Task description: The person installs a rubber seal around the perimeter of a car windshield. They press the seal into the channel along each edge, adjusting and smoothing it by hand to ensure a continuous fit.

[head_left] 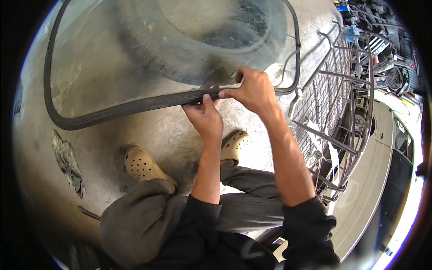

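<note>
A large, curved pane of clear glass lies in front of me with a black rubber seal around its visible edges. The near stretch of the seal runs between my two hands. My left hand is closed around this near edge, thumb on top and fingers partly hidden beneath. Just to its right, my right hand grips the same seal, its thumb pressed on the rubber and its forefinger bent over the glass side. The far edge of the pane runs out of view.
Beneath the glass a big tyre shows through. At right stands a metal wire-mesh rack, with piled parts behind it and a cream-coloured vehicle. A crumpled cloth lies at left. My tan clogs are on the concrete floor.
</note>
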`<state>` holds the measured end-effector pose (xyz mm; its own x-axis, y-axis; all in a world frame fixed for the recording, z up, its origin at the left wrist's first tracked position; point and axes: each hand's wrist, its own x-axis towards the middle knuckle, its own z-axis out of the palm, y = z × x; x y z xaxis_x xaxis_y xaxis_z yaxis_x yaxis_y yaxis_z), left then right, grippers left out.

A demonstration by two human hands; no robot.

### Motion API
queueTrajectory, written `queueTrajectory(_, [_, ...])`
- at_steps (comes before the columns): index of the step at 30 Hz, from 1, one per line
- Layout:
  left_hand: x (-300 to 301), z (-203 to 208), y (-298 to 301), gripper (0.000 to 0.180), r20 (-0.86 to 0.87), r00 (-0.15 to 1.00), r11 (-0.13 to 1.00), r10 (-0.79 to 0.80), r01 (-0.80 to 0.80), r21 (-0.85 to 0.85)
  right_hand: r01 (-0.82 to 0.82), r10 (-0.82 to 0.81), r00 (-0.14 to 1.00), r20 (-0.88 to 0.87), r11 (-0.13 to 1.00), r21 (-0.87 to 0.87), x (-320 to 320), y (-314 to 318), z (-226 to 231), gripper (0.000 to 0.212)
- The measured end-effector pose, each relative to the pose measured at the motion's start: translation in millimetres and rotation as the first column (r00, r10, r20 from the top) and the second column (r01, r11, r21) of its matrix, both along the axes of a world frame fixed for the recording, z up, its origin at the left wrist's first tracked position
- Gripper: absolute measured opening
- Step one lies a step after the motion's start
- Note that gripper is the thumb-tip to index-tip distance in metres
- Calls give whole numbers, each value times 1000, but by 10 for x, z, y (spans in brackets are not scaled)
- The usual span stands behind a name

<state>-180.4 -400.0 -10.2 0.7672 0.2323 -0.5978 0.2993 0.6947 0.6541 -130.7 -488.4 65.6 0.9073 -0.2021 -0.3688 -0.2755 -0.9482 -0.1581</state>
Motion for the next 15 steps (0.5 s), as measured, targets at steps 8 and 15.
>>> queueTrajectory(8, [-129, -327, -130, 31, 120, 988, 996, -92, 93, -1, 34, -10, 997, -83, 957, 288, -93, -268, 42, 22])
queueTrajectory(15, [-162, -250, -237, 27, 39, 996, 995, -76, 74, 60, 2, -9, 997, 75, 995, 102, -231, -18, -12, 19])
